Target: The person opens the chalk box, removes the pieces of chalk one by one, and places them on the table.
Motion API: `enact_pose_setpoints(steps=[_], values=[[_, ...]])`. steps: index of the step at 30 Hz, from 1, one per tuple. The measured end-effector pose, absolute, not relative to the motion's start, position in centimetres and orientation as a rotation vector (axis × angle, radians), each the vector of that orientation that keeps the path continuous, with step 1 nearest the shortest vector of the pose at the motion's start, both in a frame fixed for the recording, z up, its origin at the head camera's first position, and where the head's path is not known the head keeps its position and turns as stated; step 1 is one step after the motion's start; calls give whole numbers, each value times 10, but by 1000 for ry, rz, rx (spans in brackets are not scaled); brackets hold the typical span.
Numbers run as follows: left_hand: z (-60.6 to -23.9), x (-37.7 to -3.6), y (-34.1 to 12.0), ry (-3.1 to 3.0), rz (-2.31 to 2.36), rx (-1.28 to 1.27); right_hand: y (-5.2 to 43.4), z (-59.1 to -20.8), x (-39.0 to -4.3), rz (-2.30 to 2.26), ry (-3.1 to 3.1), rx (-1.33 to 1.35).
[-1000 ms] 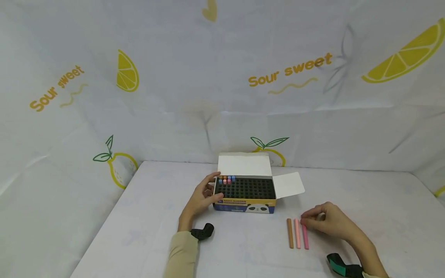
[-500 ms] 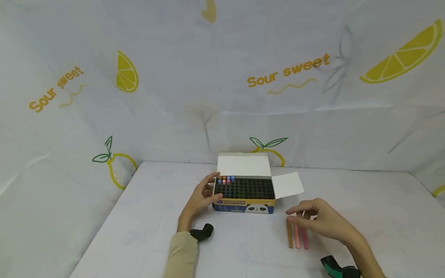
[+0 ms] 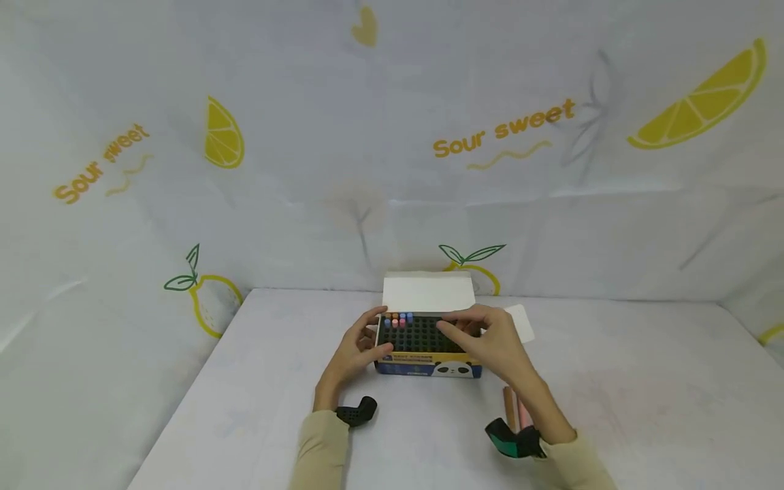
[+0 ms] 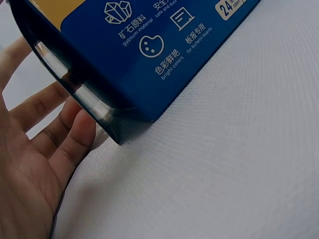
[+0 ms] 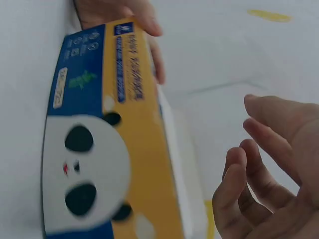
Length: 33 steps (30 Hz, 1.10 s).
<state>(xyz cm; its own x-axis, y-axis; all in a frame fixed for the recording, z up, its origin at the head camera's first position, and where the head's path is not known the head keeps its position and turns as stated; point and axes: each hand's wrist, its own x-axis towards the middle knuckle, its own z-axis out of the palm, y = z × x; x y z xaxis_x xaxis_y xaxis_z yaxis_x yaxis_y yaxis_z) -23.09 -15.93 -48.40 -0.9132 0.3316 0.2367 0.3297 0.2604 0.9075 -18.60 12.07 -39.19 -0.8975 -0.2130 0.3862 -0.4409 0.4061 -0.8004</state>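
A chalk box [image 3: 407, 367] with a panda on its blue and yellow front stands with its lid up. Its black insert [image 3: 419, 337] has rows of holes, with several coloured chalk tips [image 3: 402, 317] in the far left corner. My left hand [image 3: 355, 350] grips the box's left end, thumb along the near edge and fingers at the side. Over the right part of the insert is my right hand [image 3: 496, 344], thumb and index tips close together in the head view. In the right wrist view its fingers [image 5: 281, 117] are loosely bent, with no chalk visible between them.
A brown chalk stick [image 3: 509, 407] and a pink one [image 3: 523, 413] lie on the white table [image 3: 422, 435], partly under my right forearm. The box's white lid [image 3: 429, 290] rises behind, and a side flap [image 3: 523, 322] sticks out right.
My right hand has moved from the chalk sticks up and left to above the box. The magenta stick is now out of sight. My left hand keeps its place on the box.
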Motion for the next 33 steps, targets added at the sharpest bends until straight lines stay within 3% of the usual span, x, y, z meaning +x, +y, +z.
enact_pose_setpoints(steps=[10,23,33], values=[[-485,-232,-154,2474,1783,625,70,-414,-218,1386,-2478,369],[-486,-233,-159,2480,1807,687,48,-419,-222,1109,-2654,158],[-485,-233,-160,2477,1821,696,44,-419,-225,1124,-2516,201]])
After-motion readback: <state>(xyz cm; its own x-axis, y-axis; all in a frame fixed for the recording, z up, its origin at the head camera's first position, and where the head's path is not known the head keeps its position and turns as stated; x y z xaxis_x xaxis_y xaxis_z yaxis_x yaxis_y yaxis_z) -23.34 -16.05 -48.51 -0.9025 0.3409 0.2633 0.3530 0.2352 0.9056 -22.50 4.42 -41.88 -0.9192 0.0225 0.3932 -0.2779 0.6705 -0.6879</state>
